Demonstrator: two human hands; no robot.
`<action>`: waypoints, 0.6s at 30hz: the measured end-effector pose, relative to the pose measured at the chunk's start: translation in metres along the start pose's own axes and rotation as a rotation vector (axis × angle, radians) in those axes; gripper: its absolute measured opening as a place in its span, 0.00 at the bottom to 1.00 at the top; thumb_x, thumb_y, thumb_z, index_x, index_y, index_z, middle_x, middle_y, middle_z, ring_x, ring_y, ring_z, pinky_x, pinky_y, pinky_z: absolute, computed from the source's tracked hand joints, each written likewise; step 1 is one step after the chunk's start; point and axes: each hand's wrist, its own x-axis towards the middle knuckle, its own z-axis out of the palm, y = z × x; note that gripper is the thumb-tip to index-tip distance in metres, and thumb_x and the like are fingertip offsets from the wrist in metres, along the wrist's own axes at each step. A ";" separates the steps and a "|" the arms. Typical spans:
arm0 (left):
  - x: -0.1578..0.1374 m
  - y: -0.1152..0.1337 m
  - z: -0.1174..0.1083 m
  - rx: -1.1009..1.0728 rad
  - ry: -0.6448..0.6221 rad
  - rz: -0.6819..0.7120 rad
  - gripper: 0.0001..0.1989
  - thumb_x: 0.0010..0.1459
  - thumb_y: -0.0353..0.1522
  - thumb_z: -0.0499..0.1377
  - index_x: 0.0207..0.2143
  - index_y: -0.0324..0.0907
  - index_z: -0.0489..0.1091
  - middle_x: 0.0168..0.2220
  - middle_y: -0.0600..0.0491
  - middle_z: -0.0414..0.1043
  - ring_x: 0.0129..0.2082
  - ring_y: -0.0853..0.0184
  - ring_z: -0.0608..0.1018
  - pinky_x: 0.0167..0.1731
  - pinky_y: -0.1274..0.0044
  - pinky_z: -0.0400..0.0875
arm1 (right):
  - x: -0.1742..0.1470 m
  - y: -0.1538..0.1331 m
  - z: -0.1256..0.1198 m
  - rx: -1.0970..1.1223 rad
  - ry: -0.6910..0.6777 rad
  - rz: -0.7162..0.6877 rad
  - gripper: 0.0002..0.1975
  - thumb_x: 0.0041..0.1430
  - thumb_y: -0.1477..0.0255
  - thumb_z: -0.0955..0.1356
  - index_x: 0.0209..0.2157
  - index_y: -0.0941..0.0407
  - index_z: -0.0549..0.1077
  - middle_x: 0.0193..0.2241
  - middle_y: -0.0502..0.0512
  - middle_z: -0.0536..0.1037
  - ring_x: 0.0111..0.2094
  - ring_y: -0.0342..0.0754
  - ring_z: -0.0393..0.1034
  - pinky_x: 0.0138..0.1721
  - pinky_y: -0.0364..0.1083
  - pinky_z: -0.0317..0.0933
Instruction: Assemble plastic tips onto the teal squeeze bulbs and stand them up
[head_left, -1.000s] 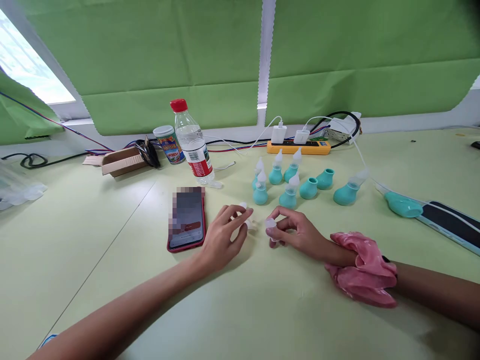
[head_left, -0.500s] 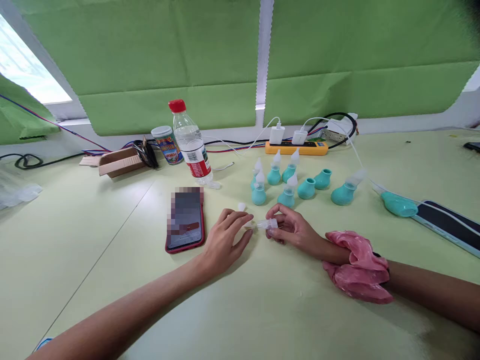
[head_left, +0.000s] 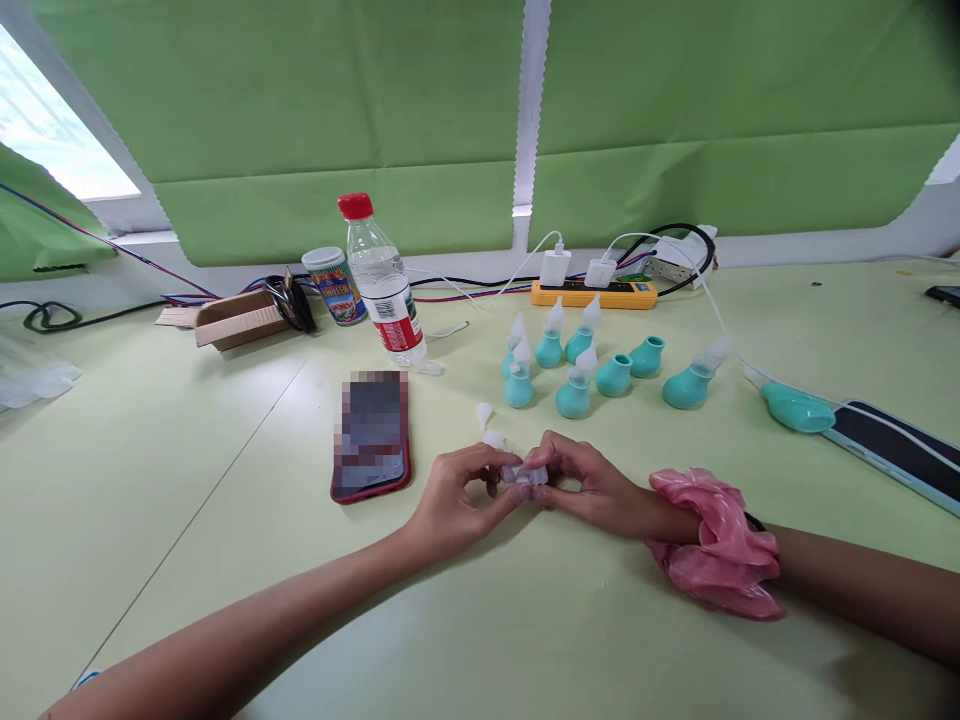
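Between both hands is a small clear plastic tube-like piece [head_left: 527,476], partly covered by fingers. My left hand [head_left: 459,497] pinches its left end with thumb and forefinger. On the other end, the fingertips of my right hand [head_left: 583,482] are closed; a pink scrunchie [head_left: 724,540] circles that wrist. Just beyond the fingers lie two small white pointed tips, one nearer [head_left: 495,439] and one farther [head_left: 484,415]. Several teal squeeze bulbs stand behind, some topped with translucent tips, such as this bulb [head_left: 574,398]; an open-necked bulb [head_left: 614,376] has no tip.
A phone [head_left: 370,440] lies left of my hands. Behind it stand a red-capped bottle [head_left: 386,300] and a can [head_left: 335,288]. A yellow power strip [head_left: 592,294] with chargers sits at the back. Rightward, a teal bulb [head_left: 798,408] lies beside a dark flat device [head_left: 900,445].
My left hand has moved right and now grips the clear piece together with my right hand. The piece came slightly nearer me. The nearer white tip now shows uncovered on the table.
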 end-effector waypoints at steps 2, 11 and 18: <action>-0.002 0.000 0.000 -0.014 -0.001 0.017 0.13 0.49 0.34 0.58 0.35 0.33 0.70 0.29 0.47 0.71 0.27 0.68 0.71 0.29 0.77 0.68 | -0.001 0.002 0.002 -0.038 0.002 -0.019 0.06 0.54 0.70 0.64 0.32 0.56 0.60 0.29 0.50 0.67 0.28 0.40 0.61 0.28 0.40 0.58; -0.001 -0.001 -0.001 -0.073 0.096 -0.044 0.12 0.47 0.33 0.60 0.33 0.33 0.70 0.28 0.48 0.71 0.26 0.70 0.70 0.28 0.77 0.69 | 0.005 -0.040 -0.026 -0.531 -0.152 -0.161 0.21 0.49 0.71 0.67 0.46 0.55 0.61 0.32 0.51 0.72 0.28 0.41 0.67 0.30 0.41 0.62; 0.000 -0.003 0.000 -0.110 0.128 -0.065 0.10 0.44 0.29 0.61 0.32 0.36 0.69 0.31 0.50 0.71 0.28 0.71 0.71 0.31 0.79 0.70 | 0.006 -0.082 -0.095 -1.033 0.512 -0.212 0.06 0.50 0.69 0.64 0.27 0.56 0.69 0.24 0.52 0.74 0.24 0.45 0.68 0.31 0.45 0.62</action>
